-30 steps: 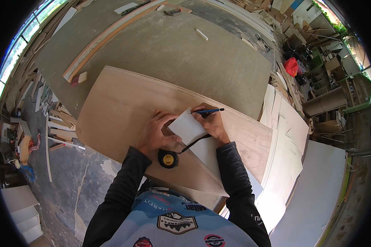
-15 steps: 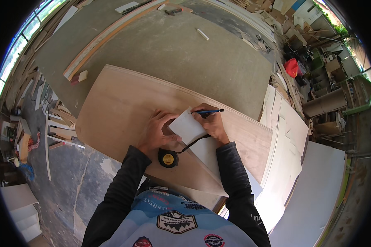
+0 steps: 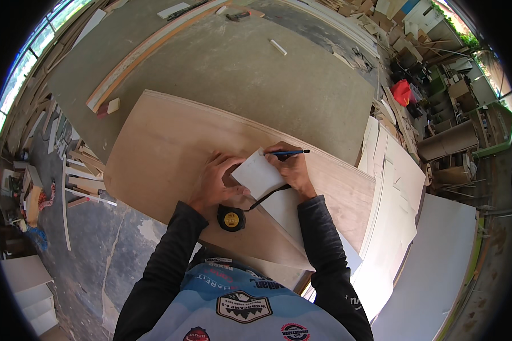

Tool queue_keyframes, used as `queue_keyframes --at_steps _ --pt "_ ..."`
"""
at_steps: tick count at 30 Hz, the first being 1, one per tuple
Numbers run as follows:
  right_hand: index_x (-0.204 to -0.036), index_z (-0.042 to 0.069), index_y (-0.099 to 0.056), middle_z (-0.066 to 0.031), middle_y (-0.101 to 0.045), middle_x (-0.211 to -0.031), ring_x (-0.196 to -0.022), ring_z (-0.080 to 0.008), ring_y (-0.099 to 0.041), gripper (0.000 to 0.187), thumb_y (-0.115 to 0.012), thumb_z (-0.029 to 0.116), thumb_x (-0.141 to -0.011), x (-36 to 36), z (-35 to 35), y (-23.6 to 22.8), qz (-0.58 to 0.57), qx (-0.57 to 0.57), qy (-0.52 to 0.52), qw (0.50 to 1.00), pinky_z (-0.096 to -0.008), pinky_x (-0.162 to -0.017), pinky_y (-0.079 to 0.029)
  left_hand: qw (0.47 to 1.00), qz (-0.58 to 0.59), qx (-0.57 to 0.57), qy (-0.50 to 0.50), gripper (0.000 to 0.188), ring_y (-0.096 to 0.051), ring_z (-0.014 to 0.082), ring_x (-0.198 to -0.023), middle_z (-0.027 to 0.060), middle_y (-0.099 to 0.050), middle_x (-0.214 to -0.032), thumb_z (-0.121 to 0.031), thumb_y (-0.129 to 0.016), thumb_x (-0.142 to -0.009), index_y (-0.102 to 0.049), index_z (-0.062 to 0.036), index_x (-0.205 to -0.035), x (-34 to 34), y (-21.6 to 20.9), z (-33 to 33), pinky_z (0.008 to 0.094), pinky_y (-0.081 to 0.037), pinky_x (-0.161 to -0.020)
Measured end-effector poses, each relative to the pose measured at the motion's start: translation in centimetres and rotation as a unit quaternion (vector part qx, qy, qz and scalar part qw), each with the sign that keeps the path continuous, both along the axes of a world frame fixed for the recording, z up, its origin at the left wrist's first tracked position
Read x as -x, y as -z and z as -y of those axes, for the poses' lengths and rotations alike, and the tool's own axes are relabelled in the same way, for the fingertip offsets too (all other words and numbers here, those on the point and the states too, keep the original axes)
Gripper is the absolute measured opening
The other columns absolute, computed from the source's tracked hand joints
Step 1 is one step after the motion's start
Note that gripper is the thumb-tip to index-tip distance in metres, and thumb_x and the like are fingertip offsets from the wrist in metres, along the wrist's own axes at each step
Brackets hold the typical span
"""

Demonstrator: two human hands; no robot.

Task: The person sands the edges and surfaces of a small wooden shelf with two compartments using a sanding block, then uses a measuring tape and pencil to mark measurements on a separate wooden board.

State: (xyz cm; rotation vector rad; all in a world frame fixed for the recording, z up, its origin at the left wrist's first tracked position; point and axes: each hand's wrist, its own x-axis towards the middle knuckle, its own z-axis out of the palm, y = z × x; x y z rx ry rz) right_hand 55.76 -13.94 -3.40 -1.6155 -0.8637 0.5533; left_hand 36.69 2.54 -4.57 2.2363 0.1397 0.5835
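Observation:
A long white board [image 3: 260,175] lies slantwise across the brown plywood sheet [image 3: 159,148]. My right hand [image 3: 293,170] grips a blue pencil [image 3: 287,152] by the far end of the white board, its blunt end pointing right; the tip is hidden by the fingers. At the board's left edge rests my left hand [image 3: 221,181], fingers spread, with the thumb on the white surface. A black and yellow tape measure [image 3: 231,218] sits on the plywood just below that hand. Its black strap [image 3: 270,195] crosses the white board toward my right wrist.
Beyond the plywood is a large grey-green panel [image 3: 233,74] with a long wood strip [image 3: 148,48], a small white stick [image 3: 278,47] and a dark tool [image 3: 238,16] on it. Pale sheets [image 3: 389,210] are stacked at the right. Offcuts [image 3: 85,173] lie on the left floor.
Almost nothing differs. Both hands, the pencil and the white board keep their places, and the view has shifted very slightly.

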Motion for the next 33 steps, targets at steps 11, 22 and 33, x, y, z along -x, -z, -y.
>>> queue_keyframes --at_steps 11,22,33 --pt "-0.096 0.000 -0.075 -0.0057 -0.072 -0.087 -0.079 -0.0127 -0.063 0.011 -0.074 0.004 -0.087 -0.2 0.1 0.8 -0.012 -0.012 0.017 1.000 -0.0282 -0.073 -0.051 1.000 -0.003 0.007 0.003 0.079 -0.058 0.0337 -0.111 0.0125 -0.068 -0.115 -0.057 -0.087 -0.067 -0.067 -0.0046 -0.122 0.0 -0.2 0.0 0.0453 -0.044 -0.103" --pt "-0.092 0.000 -0.072 -0.0026 -0.069 -0.085 -0.074 -0.0086 -0.059 0.007 -0.068 0.005 -0.091 -0.7 0.6 0.2 -0.068 -0.100 0.151 0.981 -0.0242 -0.067 -0.046 1.000 0.001 0.020 -0.001 0.078 -0.057 0.0334 -0.113 0.0115 -0.067 -0.115 -0.056 -0.088 -0.066 -0.067 -0.0054 -0.122 0.3 -0.4 0.2 0.0451 -0.044 -0.103" --pt "-0.094 -0.001 -0.072 -0.0050 -0.069 -0.089 -0.079 -0.0114 -0.061 0.005 -0.068 0.000 -0.090 3.9 1.5 -1.0 0.072 -0.078 0.028 0.994 -0.0262 -0.071 -0.047 0.997 0.063 0.049 0.006 0.057 -0.058 0.0308 -0.111 0.0125 -0.067 -0.112 -0.028 -0.084 -0.074 -0.066 -0.0048 -0.123 0.8 -0.3 -0.1 0.0437 -0.046 -0.099"
